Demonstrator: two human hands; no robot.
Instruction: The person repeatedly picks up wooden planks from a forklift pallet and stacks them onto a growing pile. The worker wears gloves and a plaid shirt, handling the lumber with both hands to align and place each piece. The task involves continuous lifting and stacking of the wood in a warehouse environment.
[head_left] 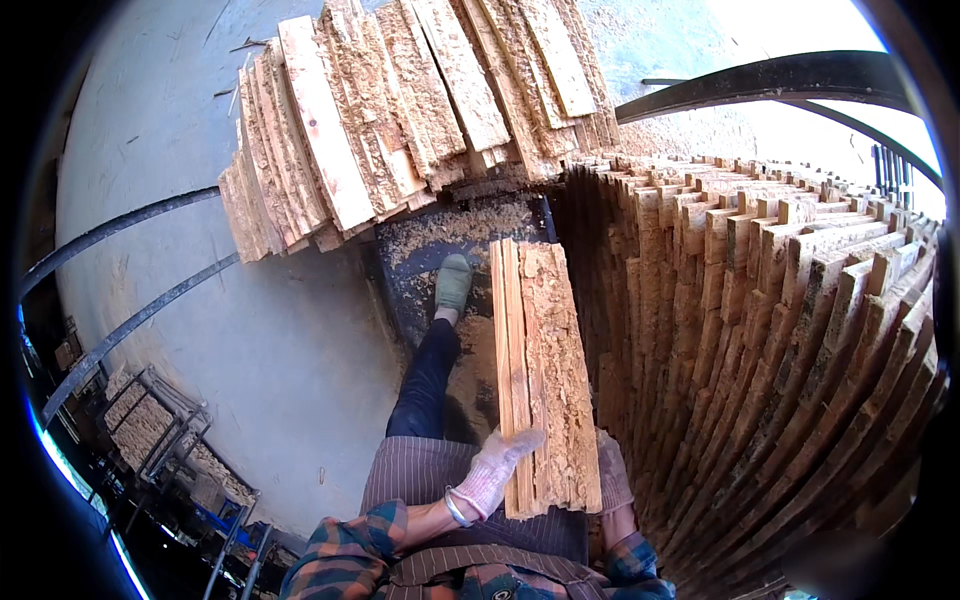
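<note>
A short bundle of rough wooden boards [560,370], stacked face to face, is held upright in front of my apron between both hands. My left hand [490,468], in a pale work glove, grips the bundle's lower left side with the thumb over the boards. On the lower right side, my gloved right hand [613,472] presses against the same boards; its fingertips are partly hidden behind them. Sawdust and splinters cling to the broad face of the bundle.
A pile of similar boards [400,110] lies ahead on a dark, sawdust-covered metal frame [470,220]. Tall rows of stacked boards [720,330] rise close on my right. Curved-looking black metal bars [770,85] cross at the upper right. At lower left stands a rack [170,430] with wood scraps.
</note>
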